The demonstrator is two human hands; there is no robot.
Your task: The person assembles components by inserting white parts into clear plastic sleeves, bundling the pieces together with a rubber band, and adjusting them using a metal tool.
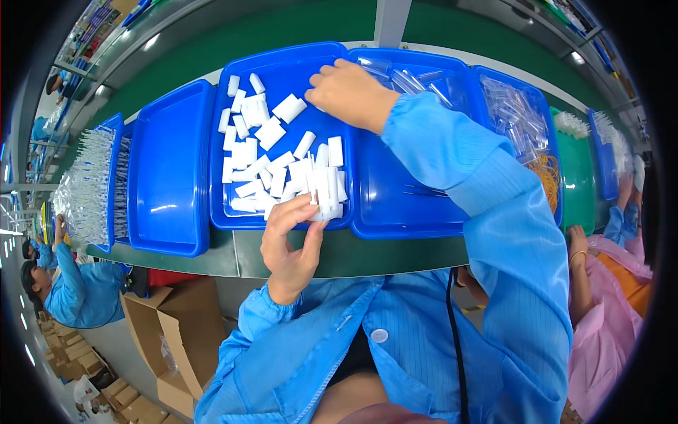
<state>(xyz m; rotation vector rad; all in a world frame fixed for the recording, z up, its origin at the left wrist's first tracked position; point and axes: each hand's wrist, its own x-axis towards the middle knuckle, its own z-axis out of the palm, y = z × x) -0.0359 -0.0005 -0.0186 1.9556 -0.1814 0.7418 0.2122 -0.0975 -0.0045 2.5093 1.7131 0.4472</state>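
My left hand (291, 244) is closed, pinching a white plastic housing (324, 196) with upright prongs between thumb and fingers, at the near edge of a blue tray (282, 60). In that tray lie several loose white plastic pieces (270, 133), short and rounded, scattered and partly overlapping. My right hand (351, 93) reaches over the border between this tray and the blue tray to its right (409, 219). Its back faces up and its fingers curl downward, close to a white piece (289, 108). What these fingers hold, if anything, is hidden.
Clear plastic tubes (413, 81) and dark tweezers-like tools (425, 191) lie in the right tray. Farther right, another tray holds clear parts (512, 116) and orange bands (545, 180). A blue tray stack (169, 169) stands left. People sit on both sides; a carton (180, 332) stands below.
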